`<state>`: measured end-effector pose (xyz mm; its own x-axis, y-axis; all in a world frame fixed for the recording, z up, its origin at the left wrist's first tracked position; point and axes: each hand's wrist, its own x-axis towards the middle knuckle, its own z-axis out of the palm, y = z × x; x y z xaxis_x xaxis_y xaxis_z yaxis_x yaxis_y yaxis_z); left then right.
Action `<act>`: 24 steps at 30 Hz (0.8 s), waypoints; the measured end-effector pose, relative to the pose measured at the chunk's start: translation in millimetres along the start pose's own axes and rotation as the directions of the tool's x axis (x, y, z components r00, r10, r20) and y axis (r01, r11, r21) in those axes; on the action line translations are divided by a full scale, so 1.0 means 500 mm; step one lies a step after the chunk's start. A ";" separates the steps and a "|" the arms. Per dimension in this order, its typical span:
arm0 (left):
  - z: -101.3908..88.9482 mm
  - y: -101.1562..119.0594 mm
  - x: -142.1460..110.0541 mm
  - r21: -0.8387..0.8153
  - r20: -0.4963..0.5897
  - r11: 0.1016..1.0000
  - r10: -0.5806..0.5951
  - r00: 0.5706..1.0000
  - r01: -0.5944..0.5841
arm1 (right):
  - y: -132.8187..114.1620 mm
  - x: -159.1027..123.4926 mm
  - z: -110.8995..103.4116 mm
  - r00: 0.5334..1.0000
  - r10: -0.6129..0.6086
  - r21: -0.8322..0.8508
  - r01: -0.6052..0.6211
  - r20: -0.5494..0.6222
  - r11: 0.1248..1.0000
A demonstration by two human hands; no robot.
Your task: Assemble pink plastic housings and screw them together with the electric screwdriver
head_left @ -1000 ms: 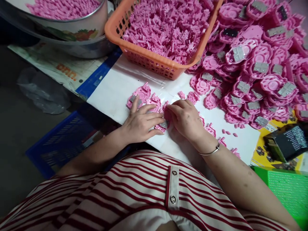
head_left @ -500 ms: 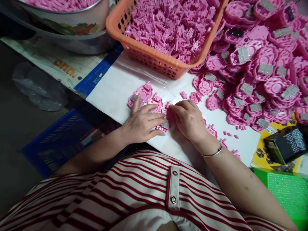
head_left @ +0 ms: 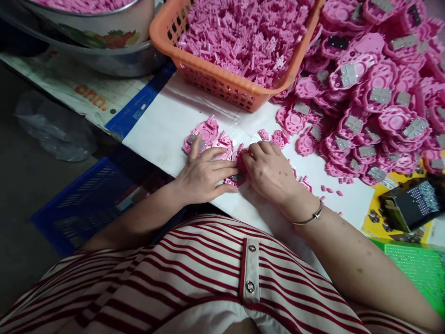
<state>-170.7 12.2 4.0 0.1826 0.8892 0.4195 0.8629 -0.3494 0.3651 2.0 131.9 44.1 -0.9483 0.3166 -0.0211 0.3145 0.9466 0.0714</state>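
- At far left, a crumpled clear plastic bag [head_left: 55, 127] down in shadow.
- Below and right of the bag, partly under the near edge of the desk, a slatted blue crate [head_left: 85, 204].
- Up at top left, a fruit-printed bowl [head_left: 104, 30] of small pink pieces, set in a wider basin [head_left: 134, 59].
- Next, the desk [head_left: 149, 134], white-topped here.
- Palm down at the near edge, the left hand [head_left: 203, 180], fingers spread wide and laid over pink casings rather than closed around one.
- Under its little finger, a first casing [head_left: 208, 130] with a grey plate.
- Just beside that, partly covered by the next fingers, a second casing [head_left: 224, 144].
- Behind these, an orange basket [head_left: 222, 78] heaped with small pink parts.
- Between both hands, flat on the desk, a third casing [head_left: 240, 163], largely hidden.
- At its right side, the right hand [head_left: 269, 169], fingers curled in, fingertips down at the third casing; any small part in their pinch hidden, so impossible to tell.
- Just beyond the knuckles, loose pink parts [head_left: 280, 138].
- Farther right, a large pile of casings [head_left: 380, 93], many with grey plates.
- Near the pile, a black box [head_left: 413, 204] with shiny metal bits; below it, a green tray [head_left: 413, 269].
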 end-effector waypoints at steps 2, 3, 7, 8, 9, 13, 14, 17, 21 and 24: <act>0.000 0.001 -0.001 0.011 -0.006 1.000 -0.002 1.000 0.002 | -0.002 -0.004 0.000 1.000 0.003 -0.008 -0.003 0.004 1.000; 0.001 0.002 -0.001 0.017 -0.006 1.000 0.000 1.000 0.000 | -0.001 -0.008 0.000 1.000 0.002 0.002 -0.002 0.008 1.000; 0.000 0.004 -0.001 0.027 0.007 1.000 0.007 1.000 -0.007 | 0.029 -0.034 -0.002 0.996 0.070 0.130 -0.062 -0.062 0.990; 0.000 0.005 -0.001 0.027 0.010 1.000 0.000 1.000 0.000 | 0.042 -0.038 -0.005 0.987 0.124 0.162 -0.107 -0.101 0.981; 0.000 0.006 -0.001 0.027 0.015 1.000 -0.006 1.000 0.006 | 0.055 -0.040 -0.008 0.973 0.186 0.184 -0.160 -0.137 0.970; -0.004 0.005 -0.001 0.034 0.038 0.999 -0.011 0.999 0.010 | 0.103 -0.021 -0.010 0.934 0.323 0.195 -0.293 -0.149 0.936; -0.006 0.004 -0.001 0.038 0.039 0.999 -0.009 0.999 0.008 | 0.109 -0.011 -0.005 0.934 0.332 0.191 -0.304 -0.134 0.933; -0.015 -0.002 -0.003 0.054 0.040 0.999 -0.006 0.999 0.004 | 0.115 0.023 0.020 0.918 0.380 0.169 -0.359 -0.115 0.918; -0.022 0.001 -0.001 0.080 0.028 0.996 0.030 0.999 -0.032 | 0.115 0.044 0.035 0.903 0.413 0.162 -0.393 -0.119 0.905; -0.009 0.026 0.016 0.092 -0.018 0.993 0.079 0.997 -0.077 | 0.121 0.027 0.013 0.917 0.384 0.220 -0.354 -0.112 0.909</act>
<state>-160.4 13.5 15.9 0.2418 0.8532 0.4621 0.8860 -0.3883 0.2534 8.5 194.1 41.5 -0.7534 0.6466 0.1196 0.6306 0.7620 -0.1474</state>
